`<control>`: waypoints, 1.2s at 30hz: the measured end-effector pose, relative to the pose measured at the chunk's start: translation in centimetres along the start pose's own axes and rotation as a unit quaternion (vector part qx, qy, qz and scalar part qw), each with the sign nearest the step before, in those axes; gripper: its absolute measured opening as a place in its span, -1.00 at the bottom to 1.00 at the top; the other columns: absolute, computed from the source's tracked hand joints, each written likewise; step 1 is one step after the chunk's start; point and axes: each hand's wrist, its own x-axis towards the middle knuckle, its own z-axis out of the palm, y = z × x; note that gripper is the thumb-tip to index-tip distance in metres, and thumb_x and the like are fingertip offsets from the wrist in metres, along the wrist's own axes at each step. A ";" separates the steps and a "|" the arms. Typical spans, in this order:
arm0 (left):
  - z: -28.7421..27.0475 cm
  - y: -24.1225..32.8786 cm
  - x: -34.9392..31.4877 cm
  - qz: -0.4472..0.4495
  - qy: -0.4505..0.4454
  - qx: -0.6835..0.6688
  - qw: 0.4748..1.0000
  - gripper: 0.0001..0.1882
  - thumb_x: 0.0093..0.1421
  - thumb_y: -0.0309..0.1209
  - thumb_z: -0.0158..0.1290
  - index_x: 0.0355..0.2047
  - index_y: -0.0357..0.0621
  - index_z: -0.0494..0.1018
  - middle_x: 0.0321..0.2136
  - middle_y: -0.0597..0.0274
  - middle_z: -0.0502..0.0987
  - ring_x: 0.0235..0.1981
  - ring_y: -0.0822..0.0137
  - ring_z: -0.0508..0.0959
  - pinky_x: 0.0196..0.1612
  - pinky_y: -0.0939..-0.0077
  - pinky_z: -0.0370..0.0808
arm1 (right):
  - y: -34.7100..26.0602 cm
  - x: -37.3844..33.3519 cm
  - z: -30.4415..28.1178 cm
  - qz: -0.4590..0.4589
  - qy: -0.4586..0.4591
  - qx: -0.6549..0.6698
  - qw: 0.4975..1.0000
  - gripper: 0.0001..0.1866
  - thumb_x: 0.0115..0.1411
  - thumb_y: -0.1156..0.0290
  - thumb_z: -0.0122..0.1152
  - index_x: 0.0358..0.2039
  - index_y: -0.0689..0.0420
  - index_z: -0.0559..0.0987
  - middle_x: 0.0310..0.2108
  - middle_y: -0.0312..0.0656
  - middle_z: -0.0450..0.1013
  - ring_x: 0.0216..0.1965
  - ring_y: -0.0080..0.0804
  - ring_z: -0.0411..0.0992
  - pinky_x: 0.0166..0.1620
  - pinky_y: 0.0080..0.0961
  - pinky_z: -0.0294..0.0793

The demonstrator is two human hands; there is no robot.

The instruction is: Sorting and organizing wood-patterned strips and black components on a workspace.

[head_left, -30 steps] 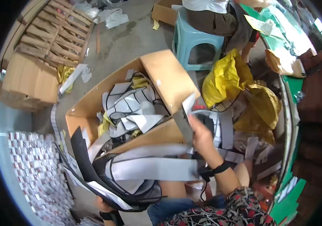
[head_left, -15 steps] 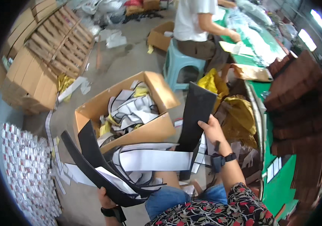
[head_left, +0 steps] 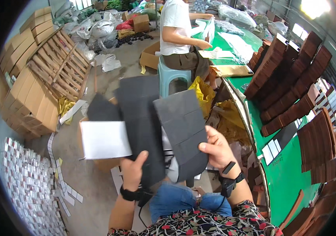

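Observation:
In front of my lap I hold up flat black sheet strips, with faint cross lines dividing them into rectangles. My left hand (head_left: 133,173) is closed on the lower part of a long black strip (head_left: 140,118). Beside it a white rectangular piece (head_left: 105,139) sticks out to the left, over another dark piece (head_left: 102,108). My right hand (head_left: 218,151) pinches the right edge of a second black strip (head_left: 183,129), thumb on its face. The two strips lean close together, their lower ends near each other. They hide most of the cardboard box (head_left: 104,163) behind them.
At right runs a green table (head_left: 282,185) with stacked brown pieces (head_left: 290,74). Ahead, a person in white (head_left: 176,31) sits on a light-blue stool (head_left: 170,76). Cartons (head_left: 30,98) and a wooden pallet (head_left: 60,65) stand left, above bundled silvery packs (head_left: 30,185).
My left hand has risen toward the middle, bringing its strips upright. The right hand's strip has tilted and come lower, beside the left one. The view has shifted to the right.

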 end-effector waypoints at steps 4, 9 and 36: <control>4.7 1.0 -1.7 -0.041 -0.095 -0.146 0.984 -0.70 0.12 -0.51 -0.03 -0.14 -0.43 0.36 -0.16 0.13 0.45 -0.16 0.33 0.44 -0.10 0.50 0.35 | 2.1 -1.3 2.3 -0.023 0.036 -0.084 0.996 -0.48 0.06 0.60 0.12 0.06 0.26 0.24 -0.08 -0.18 0.37 -0.04 -0.51 0.32 0.03 -0.57 0.26; 5.0 -0.5 -4.8 -0.073 -0.094 -0.270 0.956 -0.67 0.16 -0.45 -0.05 -0.09 -0.38 0.32 -0.18 0.15 0.45 -0.17 0.38 0.44 -0.13 0.56 0.38 | 4.0 -3.7 3.9 -0.183 0.101 -0.334 0.919 -0.45 0.09 0.61 0.07 0.10 0.31 0.15 0.01 -0.05 0.26 0.06 -0.37 0.23 0.11 -0.49 0.18; 5.9 0.2 -7.5 -0.052 -0.212 0.027 0.976 -0.50 -0.09 -0.50 0.18 -0.11 -0.38 0.32 -0.22 0.08 0.45 -0.21 0.29 0.45 -0.10 0.44 0.37 | -1.4 -4.5 -0.1 -0.171 0.108 -0.729 0.654 -0.36 0.09 0.02 0.06 0.12 0.09 0.24 0.17 -0.05 0.11 0.23 0.02 -0.06 0.19 0.05 -0.17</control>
